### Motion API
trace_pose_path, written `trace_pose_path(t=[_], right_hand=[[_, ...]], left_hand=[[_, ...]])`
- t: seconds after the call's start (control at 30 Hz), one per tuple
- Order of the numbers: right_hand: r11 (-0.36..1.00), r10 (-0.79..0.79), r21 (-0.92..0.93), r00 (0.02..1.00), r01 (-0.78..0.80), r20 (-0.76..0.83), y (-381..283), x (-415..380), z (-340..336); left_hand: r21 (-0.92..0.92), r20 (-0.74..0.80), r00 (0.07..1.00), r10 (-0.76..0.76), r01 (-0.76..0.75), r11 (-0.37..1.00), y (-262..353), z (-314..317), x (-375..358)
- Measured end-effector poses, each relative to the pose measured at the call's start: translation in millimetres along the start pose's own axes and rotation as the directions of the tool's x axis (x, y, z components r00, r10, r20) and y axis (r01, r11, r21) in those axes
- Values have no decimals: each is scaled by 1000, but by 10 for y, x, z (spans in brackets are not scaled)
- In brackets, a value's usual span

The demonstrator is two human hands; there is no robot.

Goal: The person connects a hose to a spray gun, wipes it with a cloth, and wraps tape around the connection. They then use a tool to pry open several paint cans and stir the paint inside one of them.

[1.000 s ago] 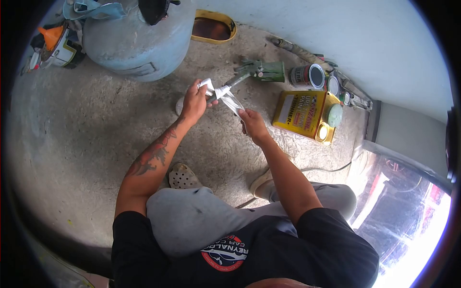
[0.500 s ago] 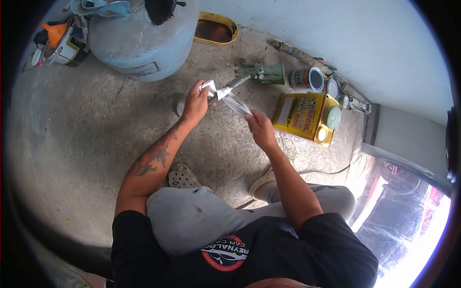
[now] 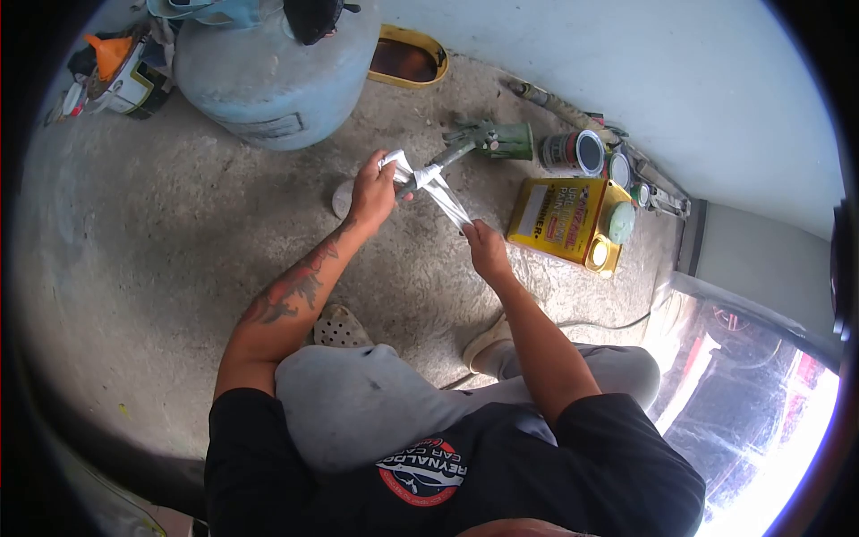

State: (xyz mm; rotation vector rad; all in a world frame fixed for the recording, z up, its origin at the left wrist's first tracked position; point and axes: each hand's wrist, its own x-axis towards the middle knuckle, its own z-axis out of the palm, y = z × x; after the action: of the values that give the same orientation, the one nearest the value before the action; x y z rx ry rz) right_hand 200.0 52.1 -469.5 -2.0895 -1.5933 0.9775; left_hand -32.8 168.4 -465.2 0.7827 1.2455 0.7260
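A white cloth strip point(image 3: 445, 200) is wrapped around a grey rod-like piece point(image 3: 454, 154), making a bunched loop at its middle. My left hand point(image 3: 372, 190) is closed on the upper left end of the cloth, with fingers near the rod's lower end. In my right hand point(image 3: 488, 251) the other end is pinched and pulled taut, down and to the right. Behind the rod's upper end lies a stained green container point(image 3: 510, 140) with a dirty greenish piece at its mouth. Partly behind my left wrist is a pale round item point(image 3: 342, 199) on the floor.
A yellow thinner can point(image 3: 557, 215) stands at the right, near several paint tins point(image 3: 573, 152) along the wall. A large blue-grey tank point(image 3: 268, 80) is at the upper left, beside a yellow tray point(image 3: 436, 76) of dark liquid. An orange funnel point(image 3: 109, 55) sits far left.
My right hand has drawn slightly downward and the cloth is stretched tighter. The cloth near my left hand has opened into a wider loop. The view has shifted slightly.
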Motion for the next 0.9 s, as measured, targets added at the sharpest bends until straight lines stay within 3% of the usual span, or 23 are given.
trace_pose_path(t=[0.13,0.2,0.23,0.3,0.33,0.4,0.47,0.6,0.63,0.7,0.73,0.8,0.83,0.87,0.9], right_hand=[[999,10,-48,998,-7,69,-357,-59,-245],[984,-127,-109,987,137,101,-693,-72,-431],[985,-125,-109,987,136,101,-844,-54,-497],[918,-361,-144,929,368,78,-1102,89,-574],[919,-359,-145,930,366,73,-1172,186,-574],[824,-548,-127,833,553,74,-1296,468,-526],[821,-540,-135,831,555,133,-1407,847,-424],[754,-401,-340,804,562,439,-1596,1596,-16],[755,-403,-340,806,561,434,-1622,1678,49],[777,-298,-311,755,547,584,-1662,1757,113],[780,-296,-310,758,543,582,-1656,1744,97],[929,-368,75,879,363,303,-1584,1621,39],[931,-363,73,880,358,306,-1495,1509,-12],[921,-309,287,943,264,122,-1380,1341,-93],[845,-202,497,978,198,-46,-1263,1159,-148]], left_hand=[[-31,6,998,57,-57,998,-21,-28,-3],[-36,-2,996,91,-91,995,-59,-46,6],[31,4,984,176,-176,984,-129,-65,27],[96,22,965,261,-262,960,-183,-70,29],[149,52,934,354,-358,922,-190,-65,0],[200,88,891,446,-454,868,-233,-81,-10],[356,213,719,662,-688,633,-329,-124,3],[420,334,685,647,-723,549,-162,-83,-214],[402,379,691,615,-722,563,-168,-101,-192],[426,359,659,660,-745,512,-202,-126,-149],[450,334,626,704,-763,465,-227,-129,-127],[426,282,676,681,-724,542,-287,-111,-73],[402,221,721,656,-681,613,-282,-98,-55],[400,220,725,653,-677,618,-275,-98,-38],[377,178,873,454,-487,788,-211,-100,-42]])
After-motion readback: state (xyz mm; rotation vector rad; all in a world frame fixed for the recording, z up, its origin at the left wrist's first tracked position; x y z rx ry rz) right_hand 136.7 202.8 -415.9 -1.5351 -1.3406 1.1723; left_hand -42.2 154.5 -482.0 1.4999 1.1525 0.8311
